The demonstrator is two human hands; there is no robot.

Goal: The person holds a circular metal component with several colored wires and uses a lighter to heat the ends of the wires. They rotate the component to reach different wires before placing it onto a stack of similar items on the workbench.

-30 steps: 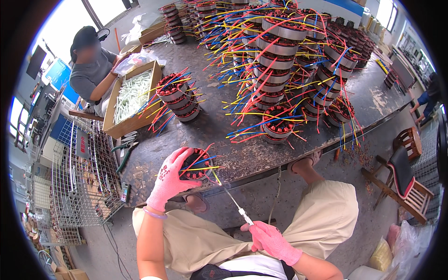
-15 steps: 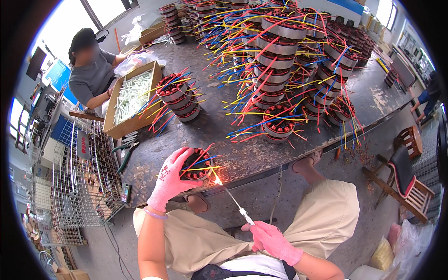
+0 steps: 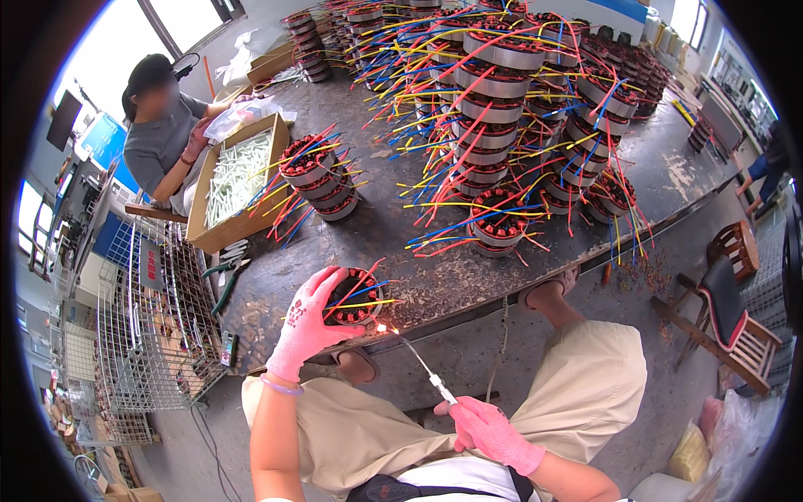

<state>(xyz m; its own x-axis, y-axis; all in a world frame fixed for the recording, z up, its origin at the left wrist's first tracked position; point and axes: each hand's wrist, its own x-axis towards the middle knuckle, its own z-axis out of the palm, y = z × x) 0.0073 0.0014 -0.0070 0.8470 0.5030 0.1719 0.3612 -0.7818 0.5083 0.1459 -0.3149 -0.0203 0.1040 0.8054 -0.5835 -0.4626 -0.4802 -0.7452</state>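
A motor stator [image 3: 355, 311] with red, blue and yellow lead wires stands at the table's near edge. My left hand [image 3: 309, 318], in a pink glove, wraps round its left side. In my pink-gloved right hand [image 3: 492, 431] is a slim torch [image 3: 436, 381] with a white body and a long thin metal nozzle, pointing up and left. A small flame [image 3: 382, 329] glows off the nozzle's end, just below the stator's lower right rim and its yellow wire. Whether the flame touches a wire I cannot tell.
Tall stacks of wired stators [image 3: 485, 125] fill the table's far middle and right, with a shorter stack [image 3: 318, 177] at left. Beside that, a cardboard box [image 3: 199, 238] holds white tubes. Pliers [image 3: 226, 284] lie near a wire rack [image 3: 159, 335]. A co-worker [image 3: 155, 125] sits far left.
The flame looks smaller and sits slightly lower and left, off the wire ends. The torch's nozzle has shifted a little. My left hand keeps its hold. The co-worker's hand has risen beside the box.
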